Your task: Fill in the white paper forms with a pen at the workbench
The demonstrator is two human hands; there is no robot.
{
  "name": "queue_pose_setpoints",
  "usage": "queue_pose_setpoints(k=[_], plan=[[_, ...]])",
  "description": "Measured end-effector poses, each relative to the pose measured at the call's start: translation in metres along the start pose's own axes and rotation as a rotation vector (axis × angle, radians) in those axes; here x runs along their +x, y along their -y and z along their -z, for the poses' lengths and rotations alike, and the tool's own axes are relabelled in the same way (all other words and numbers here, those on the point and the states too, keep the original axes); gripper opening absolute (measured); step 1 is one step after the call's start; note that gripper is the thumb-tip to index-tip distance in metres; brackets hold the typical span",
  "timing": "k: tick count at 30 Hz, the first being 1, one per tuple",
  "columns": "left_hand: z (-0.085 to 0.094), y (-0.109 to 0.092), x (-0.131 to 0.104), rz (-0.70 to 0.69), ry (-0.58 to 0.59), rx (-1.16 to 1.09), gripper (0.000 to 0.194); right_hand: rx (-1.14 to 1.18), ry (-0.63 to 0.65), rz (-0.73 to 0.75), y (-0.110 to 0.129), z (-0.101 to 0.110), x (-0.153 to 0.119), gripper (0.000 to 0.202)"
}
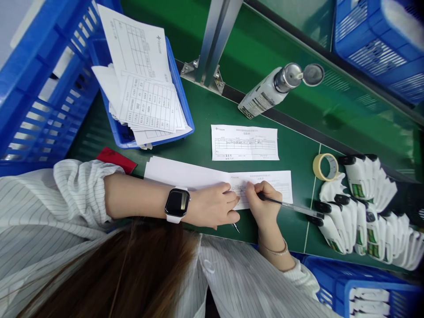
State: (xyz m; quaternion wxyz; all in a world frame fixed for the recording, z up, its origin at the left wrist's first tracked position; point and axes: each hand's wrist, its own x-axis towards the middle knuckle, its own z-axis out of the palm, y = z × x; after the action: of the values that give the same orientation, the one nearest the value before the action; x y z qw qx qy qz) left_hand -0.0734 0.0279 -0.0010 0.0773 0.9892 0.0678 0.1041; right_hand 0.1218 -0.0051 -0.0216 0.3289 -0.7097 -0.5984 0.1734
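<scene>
My right hand grips a pen with a clear barrel and dark grip. The pen's writing end is hidden by the fingers, over a printed form. My left hand, a watch on its wrist, lies on the form's left part with its fingers loosely bent and a little apart. A dark, pointed pen tip shows just below these fingers; the rest of it is hidden. White sheets extend left from the form. A second form, partly filled in by hand, lies just beyond.
A blue tray of papers stands back left, beside a large blue crate. A bottle with a flipped-open cap stands behind the forms. At right are a tape roll and several white handheld devices. A red item lies left.
</scene>
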Motion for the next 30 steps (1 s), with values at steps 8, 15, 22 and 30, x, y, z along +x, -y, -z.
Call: queue_pose_setpoints(k=[8,15,22,30], plan=[[0.0,0.0001,-0.0001,0.001,-0.007,0.005,0.042,0.017,-0.016,0.013,-0.0023,-0.0005,-0.0009,0.034],[-0.0001,0.0006,-0.0006,-0.001,-0.015,0.009,0.041,0.012,-0.024,0.023,-0.0012,0.0003,0.0,0.034],[0.0014,0.0008,-0.0004,-0.006,0.014,0.022,0.04,0.027,-0.037,0.015,-0.0043,-0.0009,-0.0012,0.034],[0.0018,0.0013,-0.0002,-0.009,0.014,0.017,0.041,0.024,-0.053,0.003,-0.005,-0.0009,-0.0016,0.034]])
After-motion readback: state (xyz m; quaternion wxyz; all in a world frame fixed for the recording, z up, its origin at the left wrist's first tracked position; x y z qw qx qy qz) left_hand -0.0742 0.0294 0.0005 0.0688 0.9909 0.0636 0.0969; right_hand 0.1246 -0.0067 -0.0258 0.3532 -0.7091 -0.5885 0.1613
